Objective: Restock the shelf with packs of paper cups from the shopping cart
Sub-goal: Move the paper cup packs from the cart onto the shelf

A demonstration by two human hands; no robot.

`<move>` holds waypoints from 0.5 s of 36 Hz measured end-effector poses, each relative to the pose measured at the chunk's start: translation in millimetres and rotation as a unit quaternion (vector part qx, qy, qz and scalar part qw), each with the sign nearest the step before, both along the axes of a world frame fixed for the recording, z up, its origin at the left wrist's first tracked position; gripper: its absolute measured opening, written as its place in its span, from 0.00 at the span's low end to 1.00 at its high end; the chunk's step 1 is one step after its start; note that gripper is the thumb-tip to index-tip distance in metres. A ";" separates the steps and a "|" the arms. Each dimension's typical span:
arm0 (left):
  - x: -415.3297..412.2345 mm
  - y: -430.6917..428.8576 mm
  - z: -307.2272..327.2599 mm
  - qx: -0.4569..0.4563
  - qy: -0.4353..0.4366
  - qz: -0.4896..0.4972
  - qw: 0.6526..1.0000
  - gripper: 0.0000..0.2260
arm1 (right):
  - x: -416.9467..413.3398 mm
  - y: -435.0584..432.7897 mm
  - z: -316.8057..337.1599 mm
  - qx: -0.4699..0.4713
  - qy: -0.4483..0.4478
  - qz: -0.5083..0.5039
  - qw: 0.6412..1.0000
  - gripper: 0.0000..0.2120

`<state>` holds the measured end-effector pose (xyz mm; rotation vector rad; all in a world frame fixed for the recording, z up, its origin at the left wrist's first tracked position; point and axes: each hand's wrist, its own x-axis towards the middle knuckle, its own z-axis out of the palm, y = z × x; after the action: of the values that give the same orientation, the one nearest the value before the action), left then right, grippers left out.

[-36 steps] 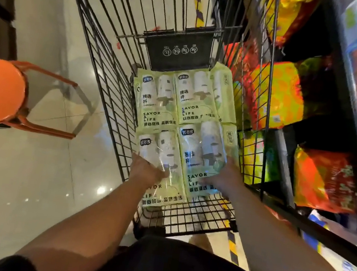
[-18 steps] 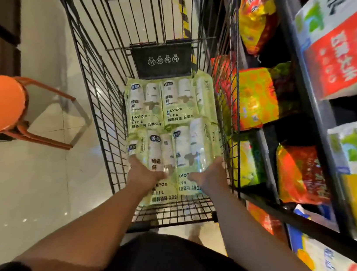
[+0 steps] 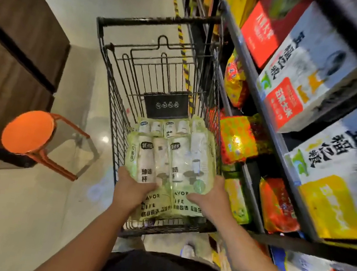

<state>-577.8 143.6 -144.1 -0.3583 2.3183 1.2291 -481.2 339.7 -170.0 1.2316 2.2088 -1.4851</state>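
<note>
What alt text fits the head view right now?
Left hand grips the left cup pack, right hand the right pack, both pale green, in the cart; more packs lie beyond. Stocked shelves stand right, an orange stool left.

Glossy plastic cup packs (image 3: 169, 170) lie in a black metal-wire cart (image 3: 117, 108).

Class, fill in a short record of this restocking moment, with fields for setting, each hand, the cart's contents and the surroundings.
Setting: shop aisle, shopping cart beside the shelf
Left hand: grips the left pack
Right hand: grips the right pack
Also in cart: more packs behind those two
Nearby: orange stool left of the cart
</note>
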 end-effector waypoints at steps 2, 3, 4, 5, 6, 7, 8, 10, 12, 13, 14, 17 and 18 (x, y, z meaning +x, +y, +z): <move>-1.1 1.2 16.0 0.011 0.022 -0.010 1.000 0.32 | 1.2 -0.2 16.1 0.007 0.027 -0.010 1.000 0.41; -3.8 1.1 23.3 0.019 0.032 -0.017 0.999 0.32 | 1.5 -1.4 24.5 0.010 0.040 -0.020 0.999 0.41; -7.6 0.3 30.2 0.026 0.043 -0.027 0.998 0.33 | 2.0 -3.4 32.9 0.015 0.055 -0.032 0.998 0.41; -12.1 -0.7 38.1 0.032 0.052 -0.040 0.997 0.33 | 2.7 -6.3 39.6 0.020 0.070 -0.047 0.996 0.41; -16.9 -2.4 46.5 0.036 0.065 -0.054 0.996 0.34 | 3.5 -10.6 46.8 0.024 0.088 -0.061 0.994 0.41; -21.8 -4.7 54.2 0.040 0.077 -0.067 0.994 0.34 | 4.6 -15.3 53.4 0.027 0.106 -0.075 0.991 0.41; -26.6 -7.4 61.5 0.049 0.089 -0.080 0.992 0.34 | 6.0 -20.4 59.6 0.030 0.122 -0.088 0.988 0.41; -34.7 -15.1 74.8 0.063 0.100 -0.109 0.987 0.34 | 10.2 -32.7 72.7 0.037 0.148 -0.113 0.982 0.41; -39.1 -27.5 89.5 0.072 0.111 -0.136 0.982 0.34 | 15.7 -47.8 84.8 0.048 0.165 -0.137 0.976 0.39; -40.7 -34.7 96.2 0.084 0.117 -0.146 0.979 0.35 | 18.3 -56.3 91.5 0.052 0.170 -0.151 0.972 0.38; -42.3 -42.7 102.3 0.093 0.120 -0.156 0.976 0.36 | 21.0 -65.5 98.2 0.057 0.175 -0.164 0.969 0.38; -43.4 -68.4 118.3 0.124 0.133 -0.192 0.964 0.35 | 30.6 -94.3 111.7 0.061 0.187 -0.191 0.962 0.39; -43.5 -76.5 121.2 0.137 0.133 -0.201 0.961 0.34 | 34.9 -103.5 114.2 0.062 0.191 -0.198 0.959 0.39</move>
<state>-621.3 67.1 -22.9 0.3800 2.2367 1.4223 -446.4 236.2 -55.8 1.6206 2.4272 -1.8971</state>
